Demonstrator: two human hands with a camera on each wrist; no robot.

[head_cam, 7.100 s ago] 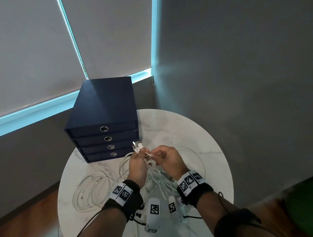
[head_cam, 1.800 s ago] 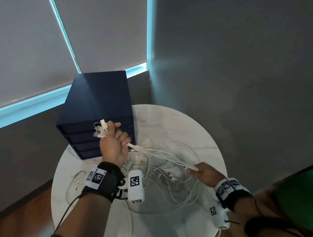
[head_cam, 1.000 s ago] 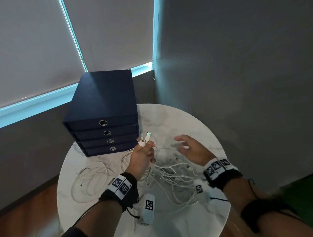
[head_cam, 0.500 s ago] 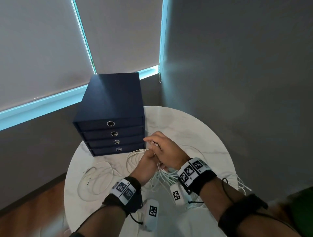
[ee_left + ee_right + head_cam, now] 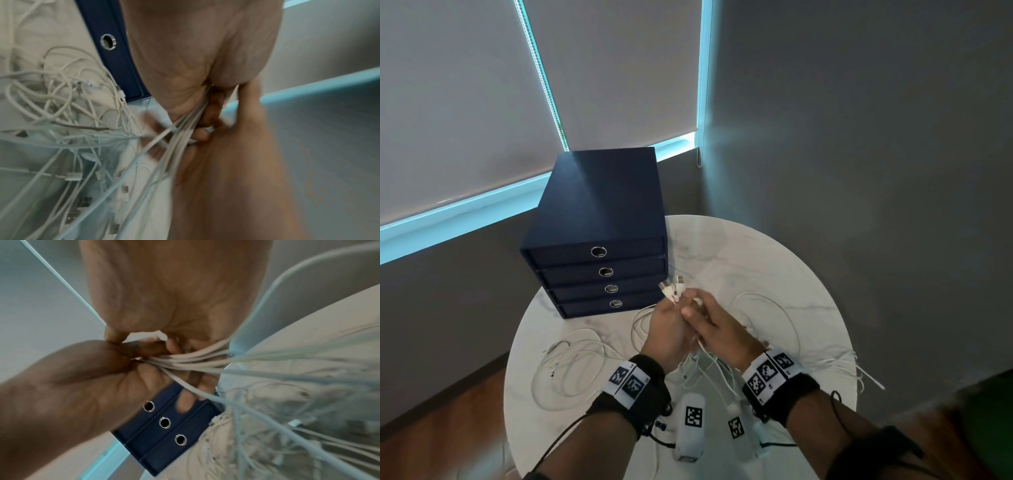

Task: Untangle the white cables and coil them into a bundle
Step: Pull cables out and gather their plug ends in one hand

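Both hands meet above the middle of the round table (image 5: 774,260). My left hand (image 5: 669,320) grips a bunch of white cables (image 5: 714,371) just below their plug ends (image 5: 671,289), which stick up out of the fist. My right hand (image 5: 709,320) lies against it, fingers curled around the same strands. In the left wrist view the white cables (image 5: 185,128) run out of my left hand (image 5: 207,123) down to a tangle (image 5: 61,97) on the table. In the right wrist view the strands (image 5: 195,360) fan out to the right from where my right hand (image 5: 152,344) and the left hand (image 5: 82,378) meet.
A dark blue drawer box (image 5: 599,219) with ring pulls stands at the table's back left, close to the hands. A separate loose coil of white cable (image 5: 571,370) lies at the left. Some strands (image 5: 859,373) hang over the right edge. Walls and a window blind stand behind.
My right hand, open and out to the right a second ago, has come back to the left hand and closed on the cables. The left hand has kept hold of the plug ends.
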